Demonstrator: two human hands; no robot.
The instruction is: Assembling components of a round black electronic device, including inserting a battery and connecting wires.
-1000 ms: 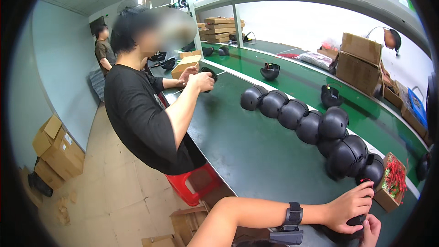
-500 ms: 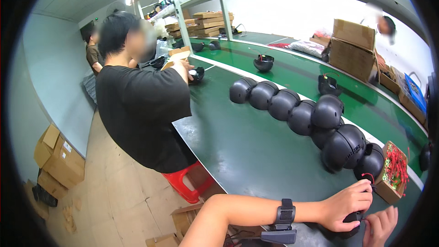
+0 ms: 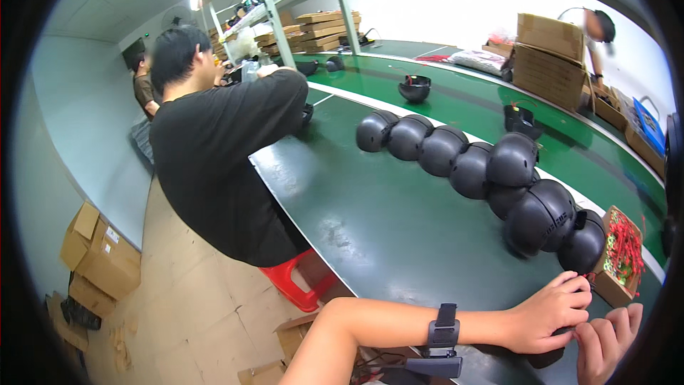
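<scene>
Black rounded piece (image 3: 547, 358) being handled, smooth black plastic domes (image 3: 470, 171) already lined up.
On the flat green worktop (image 3: 399, 242), the mostly hidden piece is gripped by the left hand (image 3: 547, 316), apparently unfinished; whether anything is pinched by the right hand (image 3: 605, 340) cannot be told.
</scene>
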